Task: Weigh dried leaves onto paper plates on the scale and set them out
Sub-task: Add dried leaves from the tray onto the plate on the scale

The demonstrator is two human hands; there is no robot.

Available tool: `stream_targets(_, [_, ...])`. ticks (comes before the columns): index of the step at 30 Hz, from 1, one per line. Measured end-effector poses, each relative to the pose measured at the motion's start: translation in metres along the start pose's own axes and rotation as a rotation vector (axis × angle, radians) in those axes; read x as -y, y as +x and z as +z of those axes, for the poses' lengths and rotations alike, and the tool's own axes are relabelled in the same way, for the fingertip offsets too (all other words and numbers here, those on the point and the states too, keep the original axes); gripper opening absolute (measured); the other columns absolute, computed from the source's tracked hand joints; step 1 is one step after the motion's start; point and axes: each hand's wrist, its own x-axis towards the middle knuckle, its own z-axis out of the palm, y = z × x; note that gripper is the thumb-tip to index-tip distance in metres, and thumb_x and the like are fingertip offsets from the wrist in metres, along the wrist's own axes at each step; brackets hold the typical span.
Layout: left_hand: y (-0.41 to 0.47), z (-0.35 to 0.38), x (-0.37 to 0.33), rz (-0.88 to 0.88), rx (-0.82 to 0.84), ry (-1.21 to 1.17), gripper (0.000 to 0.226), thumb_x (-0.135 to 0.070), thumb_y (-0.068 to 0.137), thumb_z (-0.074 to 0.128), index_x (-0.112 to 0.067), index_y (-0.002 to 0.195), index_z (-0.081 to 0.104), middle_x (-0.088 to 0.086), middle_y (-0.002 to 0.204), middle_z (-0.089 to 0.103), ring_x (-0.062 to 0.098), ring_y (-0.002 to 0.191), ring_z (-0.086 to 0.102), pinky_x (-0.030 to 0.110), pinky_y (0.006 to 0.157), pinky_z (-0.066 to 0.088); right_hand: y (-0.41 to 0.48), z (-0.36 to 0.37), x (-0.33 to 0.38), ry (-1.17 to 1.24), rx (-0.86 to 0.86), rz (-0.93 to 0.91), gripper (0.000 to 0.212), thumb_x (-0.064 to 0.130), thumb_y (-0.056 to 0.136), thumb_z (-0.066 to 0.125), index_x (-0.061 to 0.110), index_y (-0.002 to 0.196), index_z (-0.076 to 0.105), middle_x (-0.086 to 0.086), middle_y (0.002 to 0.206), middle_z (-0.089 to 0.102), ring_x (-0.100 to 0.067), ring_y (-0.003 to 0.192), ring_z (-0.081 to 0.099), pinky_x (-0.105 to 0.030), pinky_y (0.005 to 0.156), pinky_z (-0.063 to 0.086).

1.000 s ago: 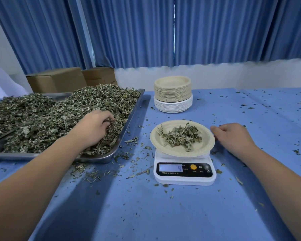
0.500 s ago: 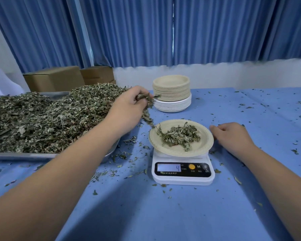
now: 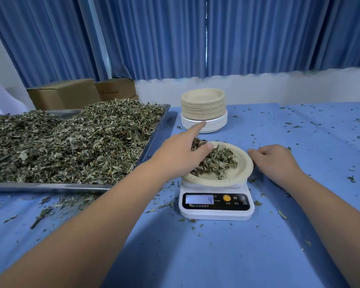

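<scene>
A beige paper plate (image 3: 240, 169) sits on the white digital scale (image 3: 216, 206), whose display reads 4. A small heap of dried leaves (image 3: 221, 161) lies on the plate. My left hand (image 3: 181, 152) hovers over the plate's left side with a pinch of leaves (image 3: 196, 143) between thumb and fingers, forefinger stretched out. My right hand (image 3: 276, 161) rests on the blue table just right of the plate, fingers loosely curled, holding nothing. A big pile of dried leaves (image 3: 81, 142) fills the metal tray (image 3: 156, 134) at left.
A stack of paper plates (image 3: 204, 110) stands behind the scale. Two cardboard boxes (image 3: 64, 94) sit behind the tray by the blue curtain. Loose leaf bits are scattered over the blue table cover (image 3: 206, 256).
My left hand left the tray pile with a pinch of leaves and moved right, now low over the plate. The right hand stayed beside the scale.
</scene>
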Motion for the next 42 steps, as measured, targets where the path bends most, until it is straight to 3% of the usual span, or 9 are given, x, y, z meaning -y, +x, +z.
stream_targets(2, [-0.001, -0.001, 0.004, 0.023, -0.014, -0.104, 0.063, -0.057, 0.094, 0.046, -0.045, 0.149, 0.019, -0.012, 0.151, 0.038, 0.014, 0.123, 0.049, 0.028, 0.093, 0.036, 0.000, 0.000, 0.000, 0.007, 0.004, 0.001, 0.053, 0.027, 0.093, 0.054, 0.013, 0.045, 0.036, 0.008, 0.032, 0.038, -0.018, 0.047, 0.032, -0.028, 0.047, 0.027])
stream_targets(7, [-0.008, -0.001, 0.008, 0.085, -0.038, -0.238, 0.052, -0.049, 0.096, 0.047, -0.044, 0.146, 0.031, -0.016, 0.148, 0.040, 0.004, 0.132, 0.040, 0.028, 0.104, 0.034, -0.002, -0.001, 0.000, 0.021, 0.001, -0.008, 0.050, 0.028, 0.094, 0.054, 0.010, 0.049, 0.039, 0.011, 0.033, 0.042, -0.019, 0.048, 0.033, -0.029, 0.048, 0.029])
stream_targets(16, [-0.027, -0.027, 0.055, 0.007, -0.401, 0.077, 0.029, -0.027, 0.097, 0.051, -0.025, 0.125, 0.059, -0.012, 0.120, 0.051, 0.002, 0.107, 0.045, 0.020, 0.092, 0.031, -0.001, 0.000, 0.000, 0.012, 0.011, -0.005, 0.048, 0.029, 0.095, 0.053, 0.006, 0.055, 0.043, 0.011, 0.033, 0.043, -0.019, 0.048, 0.033, -0.029, 0.050, 0.029])
stream_targets(22, [-0.042, -0.046, 0.088, -0.292, -0.272, 0.225, 0.020, -0.033, 0.096, 0.051, -0.029, 0.110, 0.065, -0.005, 0.108, 0.059, 0.015, 0.093, 0.052, 0.033, 0.085, 0.043, -0.001, 0.000, -0.001, -0.009, -0.020, 0.007, 0.048, 0.031, 0.095, 0.054, 0.003, 0.057, 0.045, 0.006, 0.035, 0.038, -0.022, 0.050, 0.033, -0.029, 0.049, 0.030])
stream_targets(26, [-0.046, -0.044, 0.088, -0.318, -0.239, 0.203, 0.021, -0.033, 0.095, 0.052, -0.029, 0.111, 0.066, -0.004, 0.105, 0.057, 0.017, 0.095, 0.053, 0.034, 0.088, 0.045, -0.002, 0.001, -0.001, 0.008, -0.023, 0.008, 0.051, 0.032, 0.094, 0.053, -0.011, 0.067, 0.053, 0.014, 0.038, 0.052, -0.021, 0.050, 0.038, -0.028, 0.050, 0.034])
stream_targets(31, [-0.045, -0.039, 0.083, -0.373, -0.216, 0.261, 0.023, -0.038, 0.095, 0.051, -0.031, 0.114, 0.062, -0.002, 0.110, 0.053, 0.022, 0.089, 0.056, 0.045, 0.092, 0.047, -0.002, 0.001, -0.001, 0.019, -0.023, 0.012, 0.050, 0.032, 0.094, 0.053, -0.012, 0.072, 0.058, 0.017, 0.040, 0.054, -0.022, 0.053, 0.042, -0.028, 0.052, 0.036])
stream_targets(34, [-0.046, -0.040, 0.085, -0.409, -0.235, 0.259, 0.025, -0.038, 0.095, 0.050, -0.029, 0.115, 0.062, 0.000, 0.113, 0.052, 0.019, 0.080, 0.057, 0.046, 0.093, 0.046, -0.003, -0.001, 0.000, 0.071, -0.029, 0.035, 0.045, 0.033, 0.093, 0.054, -0.002, 0.068, 0.066, 0.008, 0.044, 0.056, -0.024, 0.053, 0.044, -0.028, 0.053, 0.039])
stream_targets(37, [-0.044, -0.033, 0.075, -0.295, -0.312, 0.169, 0.026, -0.032, 0.095, 0.051, -0.025, 0.117, 0.063, -0.001, 0.115, 0.054, 0.014, 0.090, 0.054, 0.033, 0.089, 0.043, -0.002, -0.006, 0.005, 0.185, -0.035, 0.078, 0.038, 0.037, 0.092, 0.055, 0.012, 0.068, 0.069, -0.003, 0.053, 0.056, -0.020, 0.047, 0.046, -0.027, 0.053, 0.042])
stream_targets(42, [-0.042, -0.010, 0.047, -0.134, -0.368, -0.136, 0.024, -0.022, 0.094, 0.056, -0.028, 0.115, 0.064, -0.016, 0.109, 0.056, -0.015, 0.091, 0.050, 0.000, 0.075, 0.033, -0.005, -0.008, 0.010, 0.315, 0.080, 0.104, 0.034, 0.043, 0.093, 0.054, 0.015, 0.081, 0.068, 0.003, 0.050, 0.056, -0.013, 0.040, 0.046, -0.028, 0.047, 0.038])
